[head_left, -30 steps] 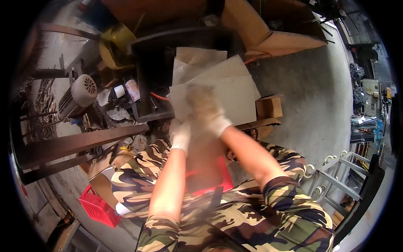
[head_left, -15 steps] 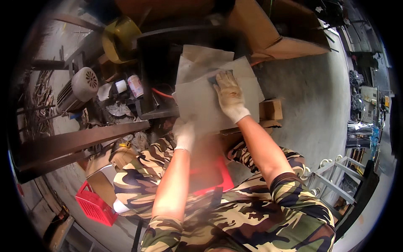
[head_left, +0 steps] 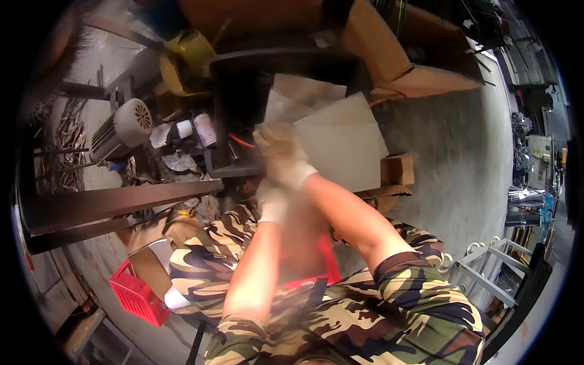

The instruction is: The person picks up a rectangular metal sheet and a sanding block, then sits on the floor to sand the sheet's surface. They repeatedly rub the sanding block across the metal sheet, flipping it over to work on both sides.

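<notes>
Several flat grey-beige sheets (head_left: 344, 143), like card or thin board, lie in a loose stack over a dark open bin (head_left: 237, 167) in front of me. My right hand (head_left: 283, 155), in a cream work glove with a stained palm area, reaches across to the left edge of the stack, its fingers stretched out to the left and slightly blurred. Just below it, my left hand (head_left: 272, 202), also gloved, is at the near left corner of the sheets. Its fingers are hidden and smeared, so its grip does not show.
A grey electric motor (head_left: 125, 129) and a rusty steel beam (head_left: 121, 204) are at the left, near a spray can (head_left: 205, 131). An open cardboard box (head_left: 420, 73) stands at the far right. Red plastic basket (head_left: 137, 296) lies lower left; a metal ladder-like frame (head_left: 493, 267) is at right.
My right hand has moved left, from flat on the middle of the top sheet to its left edge near my left hand. The left hand stays about where it was.
</notes>
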{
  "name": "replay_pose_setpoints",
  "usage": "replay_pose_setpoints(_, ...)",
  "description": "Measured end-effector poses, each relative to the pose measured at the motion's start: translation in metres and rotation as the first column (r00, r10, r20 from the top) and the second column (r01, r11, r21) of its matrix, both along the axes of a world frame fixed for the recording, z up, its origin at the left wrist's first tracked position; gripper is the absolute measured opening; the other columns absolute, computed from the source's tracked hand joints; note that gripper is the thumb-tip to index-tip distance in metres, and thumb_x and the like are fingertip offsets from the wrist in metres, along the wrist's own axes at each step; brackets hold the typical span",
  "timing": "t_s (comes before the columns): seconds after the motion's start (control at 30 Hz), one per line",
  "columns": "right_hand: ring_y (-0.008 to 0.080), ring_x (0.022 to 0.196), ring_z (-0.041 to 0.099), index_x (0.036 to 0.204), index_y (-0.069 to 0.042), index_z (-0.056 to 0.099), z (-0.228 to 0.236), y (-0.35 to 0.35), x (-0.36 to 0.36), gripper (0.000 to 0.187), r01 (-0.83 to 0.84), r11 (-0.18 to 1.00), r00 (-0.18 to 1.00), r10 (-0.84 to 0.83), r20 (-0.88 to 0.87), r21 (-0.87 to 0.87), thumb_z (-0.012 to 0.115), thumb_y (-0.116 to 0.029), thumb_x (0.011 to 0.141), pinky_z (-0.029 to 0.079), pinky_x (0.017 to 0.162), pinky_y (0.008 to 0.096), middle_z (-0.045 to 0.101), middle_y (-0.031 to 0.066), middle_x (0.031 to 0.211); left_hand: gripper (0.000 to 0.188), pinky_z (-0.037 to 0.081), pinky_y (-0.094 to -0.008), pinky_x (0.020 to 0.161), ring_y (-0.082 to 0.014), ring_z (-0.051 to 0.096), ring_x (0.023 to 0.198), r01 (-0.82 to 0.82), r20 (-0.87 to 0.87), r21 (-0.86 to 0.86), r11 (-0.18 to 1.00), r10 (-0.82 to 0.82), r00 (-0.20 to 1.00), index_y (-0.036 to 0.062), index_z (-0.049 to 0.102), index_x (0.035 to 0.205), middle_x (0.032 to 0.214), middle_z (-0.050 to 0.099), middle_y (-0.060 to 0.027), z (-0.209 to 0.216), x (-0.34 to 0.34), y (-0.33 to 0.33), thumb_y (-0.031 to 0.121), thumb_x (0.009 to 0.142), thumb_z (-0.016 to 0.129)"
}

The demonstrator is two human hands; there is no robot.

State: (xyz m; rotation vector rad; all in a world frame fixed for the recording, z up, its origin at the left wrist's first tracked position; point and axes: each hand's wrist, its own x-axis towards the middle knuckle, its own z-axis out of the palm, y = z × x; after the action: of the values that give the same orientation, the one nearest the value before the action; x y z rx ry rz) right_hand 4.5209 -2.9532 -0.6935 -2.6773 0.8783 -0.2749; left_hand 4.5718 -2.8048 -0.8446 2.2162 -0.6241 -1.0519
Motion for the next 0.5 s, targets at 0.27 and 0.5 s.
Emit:
replay_pose_setpoints(0.27, 0.0351, 0.146, 0.043, 0.139, -0.008, 0.058, -0.075, -0.059, -0.158, 0.045, 0.179, 0.982, 0.978, -0.172, 0.115, -0.055, 0.056, -0.016, 0.095, 0.028, 0.125, 0.0481, 0.05, 0.0165, 0.154, 0.056, 0.052, -0.042, 0.096, -0.0394, 0.07, 0.111, -0.155, -0.1, 0.048, 0.987, 0.159, 0.982, -0.0002, 0.07, 0.118, 0.114, 0.074, -0.0236, 0.109, -0.02, -0.025, 0.046, 0.088, 0.077)
replay_pose_setpoints(0.5, 0.0334, 0.145, 0.044, 0.148, -0.003, 0.051, -0.143, 0.032, -0.121, 0.046, 0.254, 0.967, 0.966, -0.255, -0.027, -0.034, 0.046, -0.017, 0.104, 0.032, 0.123, 0.047, 0.05, 0.0171, 0.155, 0.053, 0.048, -0.0403, 0.103, -0.0363, 0.067, 0.117, -0.111, -0.131, 0.09, 0.99, 0.122, 0.984, -0.0008, 0.069, 0.124, 0.121, 0.073, -0.021, 0.058, -0.017, -0.024, 0.038, 0.088, 0.077)
